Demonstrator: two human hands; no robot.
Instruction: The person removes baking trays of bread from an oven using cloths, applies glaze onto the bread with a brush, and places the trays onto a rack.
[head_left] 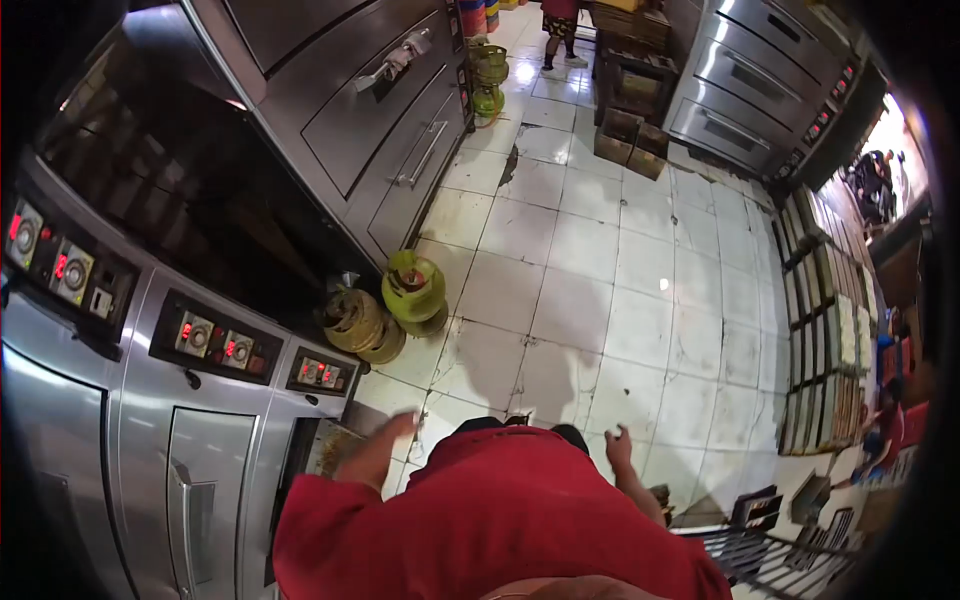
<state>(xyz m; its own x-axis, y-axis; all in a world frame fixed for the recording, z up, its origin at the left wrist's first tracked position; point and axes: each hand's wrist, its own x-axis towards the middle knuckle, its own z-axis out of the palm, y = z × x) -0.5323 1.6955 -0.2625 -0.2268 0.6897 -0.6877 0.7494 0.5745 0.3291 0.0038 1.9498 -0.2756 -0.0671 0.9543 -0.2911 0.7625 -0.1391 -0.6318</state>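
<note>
Your right hand (pixel 619 442): loose grip, empty. Left hand (pixel 390 434): blurred, can't tell. Oven (pixel 140 400) at 8 o'clock lit; no handling visible.

Ahead and to your right, you have a steel oven (pixel 745 80) with stacked doors; near it, two open boxes (pixel 645 165) on the tiled floor (pixel 580 285). Right of you: stacked trays (pixel 815 320). Far ahead: a person (pixel 560 25), green cylinders (pixel 488 102).

Shirt's (pixel 510 510) red, gas cyl (pixel 414 290) yel-grn, flr tiles (pixel 570 285) wht.
</note>
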